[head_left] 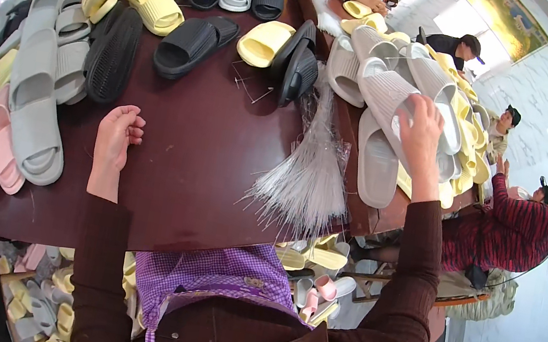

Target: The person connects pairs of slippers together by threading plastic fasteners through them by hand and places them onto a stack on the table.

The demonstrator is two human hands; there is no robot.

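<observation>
My right hand [421, 132] grips a light grey slide slipper [389, 92] at the near side of the pile on the right, its fingers closed over the slipper's edge. Just below it another grey slipper [376, 163] lies sole up or on its side; I cannot tell which. Over the left part of the dark red table [210, 160], my left hand [118, 140] has its fingers curled in, with nothing visible in them. Between the hands, a bundle of thin clear plastic strands [307, 188] fans out toward the table's near edge.
Black slippers [195, 47] and yellow ones [265, 43] line the far side. A row of grey slippers [37, 100] and a pink one [4, 142] stand at the left. Yellow slippers [468, 143] heap behind the right pile. Other people sit beyond; one wears red stripes [509, 231].
</observation>
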